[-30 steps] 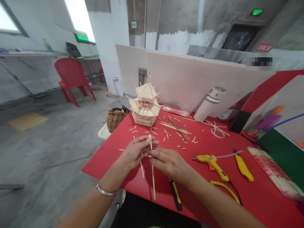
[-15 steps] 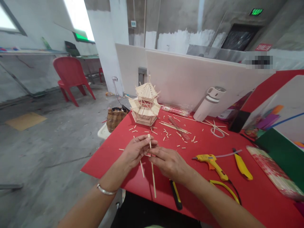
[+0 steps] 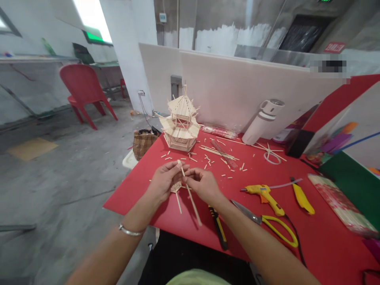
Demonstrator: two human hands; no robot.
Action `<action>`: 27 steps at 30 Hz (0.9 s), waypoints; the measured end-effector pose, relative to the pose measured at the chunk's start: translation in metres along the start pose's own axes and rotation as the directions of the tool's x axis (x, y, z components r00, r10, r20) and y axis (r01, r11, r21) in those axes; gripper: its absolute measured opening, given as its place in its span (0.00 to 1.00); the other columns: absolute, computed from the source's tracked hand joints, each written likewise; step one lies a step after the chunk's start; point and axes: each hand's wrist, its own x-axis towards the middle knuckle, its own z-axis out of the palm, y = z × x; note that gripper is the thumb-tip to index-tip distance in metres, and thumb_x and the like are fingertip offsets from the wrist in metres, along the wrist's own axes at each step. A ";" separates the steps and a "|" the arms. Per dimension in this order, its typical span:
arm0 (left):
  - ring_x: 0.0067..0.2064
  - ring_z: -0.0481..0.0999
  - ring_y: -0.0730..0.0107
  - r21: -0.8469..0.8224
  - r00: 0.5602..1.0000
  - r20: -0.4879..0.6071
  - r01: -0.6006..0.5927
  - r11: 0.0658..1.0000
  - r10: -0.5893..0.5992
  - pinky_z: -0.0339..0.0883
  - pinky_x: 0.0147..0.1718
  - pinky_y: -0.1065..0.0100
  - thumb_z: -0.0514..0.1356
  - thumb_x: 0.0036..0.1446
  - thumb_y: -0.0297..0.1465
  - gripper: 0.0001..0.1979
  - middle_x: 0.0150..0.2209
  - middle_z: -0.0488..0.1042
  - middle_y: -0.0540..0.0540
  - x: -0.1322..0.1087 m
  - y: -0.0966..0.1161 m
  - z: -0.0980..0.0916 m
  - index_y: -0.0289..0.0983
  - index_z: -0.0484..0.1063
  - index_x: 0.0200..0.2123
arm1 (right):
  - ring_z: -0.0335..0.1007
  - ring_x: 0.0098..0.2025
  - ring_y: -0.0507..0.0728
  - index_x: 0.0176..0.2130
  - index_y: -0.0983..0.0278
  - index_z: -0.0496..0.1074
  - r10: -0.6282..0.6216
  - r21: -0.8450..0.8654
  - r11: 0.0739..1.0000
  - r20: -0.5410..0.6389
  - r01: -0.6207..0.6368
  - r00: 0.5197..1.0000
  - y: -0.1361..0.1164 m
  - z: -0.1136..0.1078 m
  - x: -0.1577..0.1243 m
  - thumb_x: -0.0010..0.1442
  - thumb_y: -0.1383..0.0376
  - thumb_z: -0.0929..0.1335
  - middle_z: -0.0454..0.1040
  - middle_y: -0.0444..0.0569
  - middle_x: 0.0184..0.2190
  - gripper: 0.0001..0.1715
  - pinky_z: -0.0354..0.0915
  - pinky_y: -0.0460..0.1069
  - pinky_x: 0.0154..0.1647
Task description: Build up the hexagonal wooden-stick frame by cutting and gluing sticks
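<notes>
Between my hands is a thin pale wooden stick (image 3: 192,201), slanting down toward the table's front edge. My left hand (image 3: 165,179) pinches its upper end, where a short piece seems to lie against it. Lower along the stick, the fingers of my right hand (image 3: 204,183) are closed on it. Beneath my hands lies a small stick frame (image 3: 176,187) with sticks reaching outward, partly hidden by the fingers. Behind them stands a two-tiered pagoda model (image 3: 181,126) built from similar sticks.
On the red table (image 3: 133,194) lie stick offcuts (image 3: 208,160), a ruler (image 3: 223,153), a yellow glue gun (image 3: 265,194), scissors (image 3: 279,229), a utility knife (image 3: 218,227) and a yellow-handled cutter (image 3: 303,200). A white flask (image 3: 263,122) stands behind, near a packet of sticks (image 3: 341,204).
The stick's lower end has swung to the right, and both hands have shifted slightly up in view. More of the small frame and the scissors now shows.
</notes>
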 end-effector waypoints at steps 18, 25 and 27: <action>0.28 0.71 0.67 0.929 0.961 0.253 -0.274 0.249 0.111 0.61 0.29 0.68 0.60 0.49 0.33 0.07 0.26 0.76 0.48 0.051 0.018 -0.095 0.38 0.77 0.26 | 0.69 0.40 0.59 0.37 0.63 0.78 -0.083 -0.941 0.039 0.332 0.336 0.940 0.000 -0.003 0.041 0.66 0.69 0.61 0.77 0.54 0.33 0.16 0.58 0.52 0.36; 0.37 0.74 0.62 0.926 0.930 0.364 -0.367 0.093 0.049 0.63 0.36 0.67 0.58 0.51 0.29 0.11 0.38 0.78 0.45 0.044 0.019 -0.090 0.40 0.78 0.37 | 0.67 0.40 0.59 0.38 0.63 0.76 -0.109 -0.934 0.058 0.345 0.353 0.932 0.031 0.006 0.041 0.67 0.67 0.61 0.76 0.53 0.34 0.15 0.55 0.52 0.38; 0.38 0.74 0.62 0.918 0.921 0.385 -0.388 0.077 0.054 0.64 0.37 0.66 0.58 0.53 0.29 0.11 0.42 0.76 0.44 0.044 0.018 -0.088 0.40 0.77 0.40 | 0.68 0.40 0.58 0.39 0.62 0.75 -0.108 -0.949 0.082 0.294 0.304 0.950 0.034 0.006 0.040 0.68 0.66 0.60 0.76 0.52 0.35 0.15 0.55 0.51 0.38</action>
